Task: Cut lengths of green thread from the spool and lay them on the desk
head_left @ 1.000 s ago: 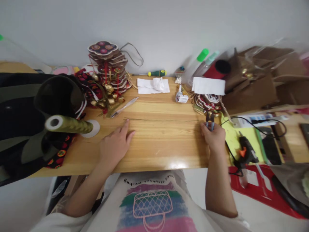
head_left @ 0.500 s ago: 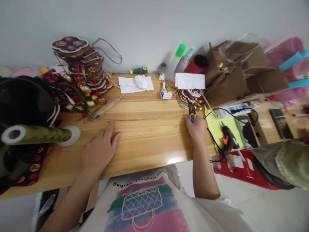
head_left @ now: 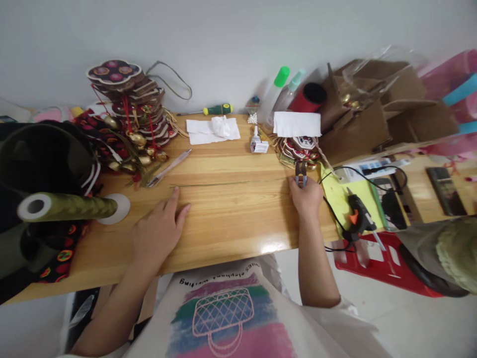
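Observation:
A thin green cord (head_left: pixel 223 184) stretches in a nearly straight line across the wooden table. My left hand (head_left: pixel 158 229) lies flat with its fingers apart, the index fingertip touching the table at the cord's left end. At the right, my right hand (head_left: pixel 307 197) is wrapped around a pair of pliers (head_left: pixel 301 171) with dark jaws and grey-blue handles, jaws pointing toward the wall. Its fingers also come close to the cord's right end; whether they pinch it I cannot tell. A spool of green cord (head_left: pixel 72 208) stands left of my left hand.
Stacked patterned pieces with bells (head_left: pixel 126 109) rise at the back left, near a pen (head_left: pixel 169 168). A screwdriver (head_left: pixel 216 110), tissue (head_left: pixel 212 130) and small glue bottle (head_left: pixel 258 141) lie toward the wall. Right are cardboard boxes (head_left: pixel 357 127) and a glue gun (head_left: pixel 358 216) with its black cable.
The view has shifted slightly, so everything appears a little further right. Both hands keep their places on the table, and the cord lies as before.

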`<state>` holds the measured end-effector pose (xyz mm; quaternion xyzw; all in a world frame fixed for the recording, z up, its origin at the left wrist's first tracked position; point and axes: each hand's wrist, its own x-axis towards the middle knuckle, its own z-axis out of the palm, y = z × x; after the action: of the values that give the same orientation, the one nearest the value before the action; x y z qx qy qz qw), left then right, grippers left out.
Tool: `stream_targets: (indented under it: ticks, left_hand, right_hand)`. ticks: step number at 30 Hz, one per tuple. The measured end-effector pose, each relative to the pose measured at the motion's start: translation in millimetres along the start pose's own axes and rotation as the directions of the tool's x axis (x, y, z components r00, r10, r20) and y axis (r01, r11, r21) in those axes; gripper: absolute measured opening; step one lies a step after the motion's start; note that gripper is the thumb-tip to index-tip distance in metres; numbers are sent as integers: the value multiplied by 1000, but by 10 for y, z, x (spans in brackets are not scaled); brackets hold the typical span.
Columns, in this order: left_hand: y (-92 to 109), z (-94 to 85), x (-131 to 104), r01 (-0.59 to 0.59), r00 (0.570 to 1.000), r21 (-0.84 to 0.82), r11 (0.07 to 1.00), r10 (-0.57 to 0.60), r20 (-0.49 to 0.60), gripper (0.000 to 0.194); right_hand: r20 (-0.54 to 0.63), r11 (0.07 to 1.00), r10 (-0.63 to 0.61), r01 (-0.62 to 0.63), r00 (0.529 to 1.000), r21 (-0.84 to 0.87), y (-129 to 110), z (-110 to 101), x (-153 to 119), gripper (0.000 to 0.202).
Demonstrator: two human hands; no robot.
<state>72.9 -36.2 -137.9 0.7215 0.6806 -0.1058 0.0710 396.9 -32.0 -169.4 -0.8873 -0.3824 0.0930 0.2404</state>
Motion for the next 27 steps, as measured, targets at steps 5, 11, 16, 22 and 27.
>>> stream_targets:
  ticks: [5, 11, 16, 22, 27]
  left_hand:
    - [-5, 3, 8, -9, 1000, 19, 1000, 8, 7, 62]
    - [-25, 35, 10, -8, 1000, 11, 1000, 8, 9, 61]
    - [-37, 58, 7, -7, 1000, 0, 1000, 7, -25, 60]
    - [-44, 58, -7, 5, 999, -40, 999, -7, -51, 62]
    - [-146, 67, -11, 37, 997, -250, 968, -53, -59, 59]
  right_hand:
    - [6, 999, 41, -41, 999, -22, -41, -13, -20, 27]
    - [2, 999, 32, -32, 999, 22, -14, -11, -29, 29]
    - [-16, 990, 52, -50, 999, 132, 28, -9, -32, 27]
    - [35, 877, 163, -161, 986, 453, 9, -44, -42, 23]
    - [24, 764, 226, -192, 974, 616, -43, -110, -101, 19]
